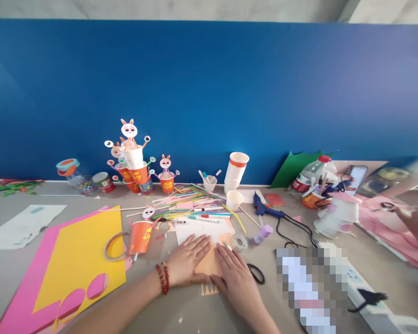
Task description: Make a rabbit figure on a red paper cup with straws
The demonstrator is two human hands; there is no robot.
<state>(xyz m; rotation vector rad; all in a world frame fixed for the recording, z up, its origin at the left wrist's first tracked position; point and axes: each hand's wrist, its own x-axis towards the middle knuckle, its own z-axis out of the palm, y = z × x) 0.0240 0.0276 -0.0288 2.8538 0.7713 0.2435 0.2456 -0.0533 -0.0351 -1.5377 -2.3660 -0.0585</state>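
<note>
My left hand (190, 260) lies flat with fingers stretched out on the left side of a light orange sheet of paper (209, 265). On its right side rests my right hand (235, 273), also flat, fingers extended. Cut pointed orange strips (209, 289) show below the sheet, between my thumbs. White paper (205, 230) lies just beyond. Scissors (256, 273) are partly hidden under my right hand, with a black handle showing. Close by are a clear tape roll (239, 241) and a purple-capped glue stick (263, 234).
An orange bunny cup (141, 237) and a tape ring (116, 247) stand left, by yellow paper (90, 250). Pens and sticks (191, 208) spread behind. A blue glue gun (266, 207) with its cable and a power strip (362, 287) lie right. Another person's hand (416, 227) is at far right.
</note>
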